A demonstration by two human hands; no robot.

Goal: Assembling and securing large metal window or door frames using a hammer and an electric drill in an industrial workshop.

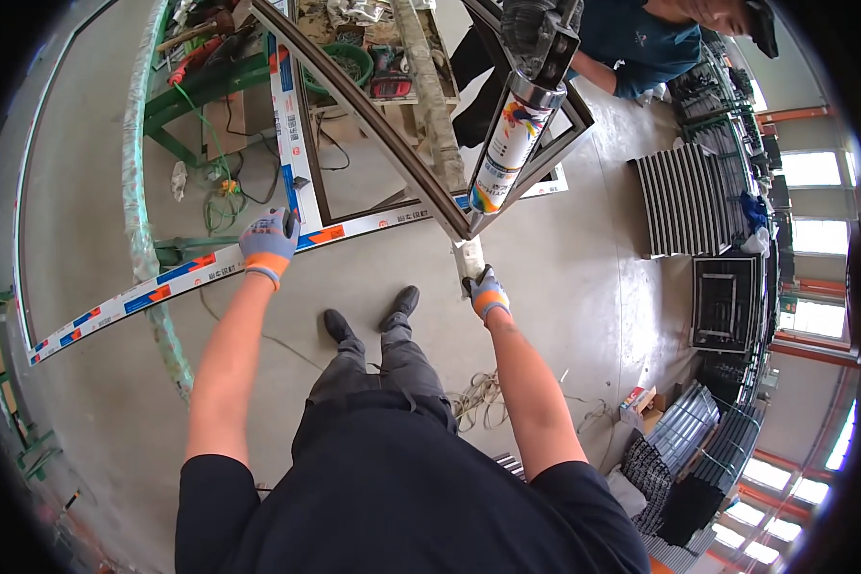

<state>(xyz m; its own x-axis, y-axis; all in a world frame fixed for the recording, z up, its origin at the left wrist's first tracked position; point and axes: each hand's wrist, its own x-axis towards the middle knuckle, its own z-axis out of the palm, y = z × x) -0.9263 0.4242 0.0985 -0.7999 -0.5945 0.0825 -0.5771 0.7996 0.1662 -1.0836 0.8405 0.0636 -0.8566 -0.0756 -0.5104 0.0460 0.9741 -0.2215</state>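
Observation:
My left hand (270,247), in a grey and orange glove, is closed over a long window frame (177,281) covered in printed white, blue and orange protective film. My right hand (488,290), in a similar glove, is closed at the near end of a pale, worn support beam (469,256). Above that end is the corner of a dark frame (392,148) standing at an angle. A co-worker's dark-gloved hand (531,33) holds a caulking gun with a printed sealant tube (513,143), its nozzle at that corner. The corner itself is partly hidden by the nozzle.
A co-worker (631,48) leans in at the far right. On the workbench stand a green basket (340,72) and a red power tool (390,77). A wrapped beam (142,143) runs along the left. Stacked profiles (694,201) and coiled rope (478,397) lie to the right.

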